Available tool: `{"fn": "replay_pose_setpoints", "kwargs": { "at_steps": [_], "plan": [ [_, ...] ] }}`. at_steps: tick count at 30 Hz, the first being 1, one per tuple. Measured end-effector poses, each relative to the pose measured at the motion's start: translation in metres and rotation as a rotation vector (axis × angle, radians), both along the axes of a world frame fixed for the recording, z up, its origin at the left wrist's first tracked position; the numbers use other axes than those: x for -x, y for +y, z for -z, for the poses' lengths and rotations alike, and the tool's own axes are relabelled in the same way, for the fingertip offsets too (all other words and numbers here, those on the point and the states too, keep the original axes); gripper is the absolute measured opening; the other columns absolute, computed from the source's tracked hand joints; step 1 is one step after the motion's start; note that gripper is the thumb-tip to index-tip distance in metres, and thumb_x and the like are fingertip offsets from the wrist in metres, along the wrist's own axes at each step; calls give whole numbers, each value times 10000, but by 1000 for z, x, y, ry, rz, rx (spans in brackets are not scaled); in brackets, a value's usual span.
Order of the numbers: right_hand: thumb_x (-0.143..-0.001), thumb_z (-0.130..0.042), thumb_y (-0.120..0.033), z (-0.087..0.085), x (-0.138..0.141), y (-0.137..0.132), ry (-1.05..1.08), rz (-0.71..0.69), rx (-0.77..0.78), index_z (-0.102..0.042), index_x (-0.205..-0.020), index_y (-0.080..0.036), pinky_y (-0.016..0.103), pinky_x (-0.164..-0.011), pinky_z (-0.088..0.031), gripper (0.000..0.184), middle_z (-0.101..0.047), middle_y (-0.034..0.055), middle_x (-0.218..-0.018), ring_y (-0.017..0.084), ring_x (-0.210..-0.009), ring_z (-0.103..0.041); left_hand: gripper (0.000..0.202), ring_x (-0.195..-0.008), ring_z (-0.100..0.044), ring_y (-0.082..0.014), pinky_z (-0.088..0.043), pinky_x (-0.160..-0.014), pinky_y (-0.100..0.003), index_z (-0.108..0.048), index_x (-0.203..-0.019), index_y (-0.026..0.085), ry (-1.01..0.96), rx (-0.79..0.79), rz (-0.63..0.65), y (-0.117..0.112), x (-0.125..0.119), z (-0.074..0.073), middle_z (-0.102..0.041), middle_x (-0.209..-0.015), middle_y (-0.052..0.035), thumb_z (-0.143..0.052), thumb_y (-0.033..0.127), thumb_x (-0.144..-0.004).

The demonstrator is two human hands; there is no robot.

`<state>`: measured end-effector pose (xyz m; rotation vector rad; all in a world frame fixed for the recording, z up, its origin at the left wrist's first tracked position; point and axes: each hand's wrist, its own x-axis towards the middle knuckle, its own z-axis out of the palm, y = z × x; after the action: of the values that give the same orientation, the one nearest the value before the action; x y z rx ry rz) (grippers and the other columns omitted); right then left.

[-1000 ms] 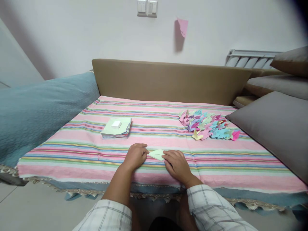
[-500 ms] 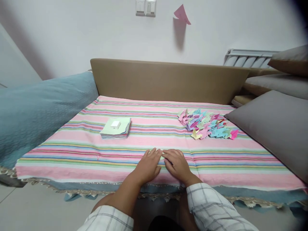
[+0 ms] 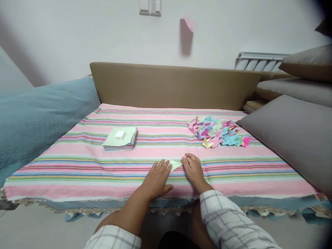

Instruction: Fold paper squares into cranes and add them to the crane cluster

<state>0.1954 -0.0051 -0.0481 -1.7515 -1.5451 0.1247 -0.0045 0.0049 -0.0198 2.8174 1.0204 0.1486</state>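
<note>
A pale green folded paper lies on the striped cloth near its front edge. My left hand lies flat with fingers stretched out, its fingertips pressing the paper's left part. My right hand has curled fingers pinching the paper's right end. A stack of coloured paper squares with a small white block on top sits to the left beyond my hands. A heap of folded paper cranes lies to the right, further back.
A blue-green blanket rises on the left. Grey cushions lean on the right. A tan board closes off the back. A pink paper shape hangs on the wall under light switches.
My left hand went from pinching the paper's left tip to lying flat on it. My right hand slid to the right end. The view shifted slightly right.
</note>
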Motion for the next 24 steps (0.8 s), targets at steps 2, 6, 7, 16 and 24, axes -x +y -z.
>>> {"fn": "replay_pose_setpoints", "kwargs": {
  "at_steps": [2, 6, 7, 16, 24],
  "plan": [
    [-907, -357, -402, 0, 0, 2, -14, 5, 27, -660, -758, -182, 383, -954, -347, 403, -592, 96, -1077, 228, -1039, -483, 754, -1375, -176, -295, -166, -1107, -494, -294, -1388, 194, 2, -9, -1, 0, 0, 0, -258, -1485, -106, -593, 460, -747],
    [-902, -363, -425, -2, 2, 3, -25, 12, 61, -649, -722, -192, 380, -933, -359, 410, -592, 90, -1040, 228, -1014, -485, 772, -1375, -176, -295, -162, -1112, -488, -291, -1390, 180, 13, -15, -5, -1, 0, 1, -249, -1487, -107, -600, 461, -741],
    [-898, -372, -428, -2, 2, 3, -26, 12, 66, -643, -703, -194, 381, -929, -360, 408, -591, 87, -1037, 229, -1010, -485, 774, -1375, -176, -295, -162, -1113, -487, -289, -1391, 179, 14, -15, -6, -1, 0, 1, -251, -1487, -107, -601, 461, -741],
    [-850, -483, -366, -4, 5, 1, -64, 17, 64, -583, -598, -205, 366, -884, -379, 315, -595, 63, -1036, 225, -981, -491, 758, -1370, -190, -296, -172, -1104, -495, -288, -1390, 196, -5, -43, 3, 0, 0, 5, -280, -1476, -111, -584, 489, -756],
    [-852, -494, -332, -8, 10, -1, -185, 46, 86, -585, -623, -199, 358, -858, -381, 280, -594, 68, -1052, 231, -958, -491, 710, -1368, -194, -309, -194, -1083, -520, -290, -1383, 312, -5, -88, 23, 0, 3, 10, -247, -1489, -99, -592, 482, -764]
  ]
}}
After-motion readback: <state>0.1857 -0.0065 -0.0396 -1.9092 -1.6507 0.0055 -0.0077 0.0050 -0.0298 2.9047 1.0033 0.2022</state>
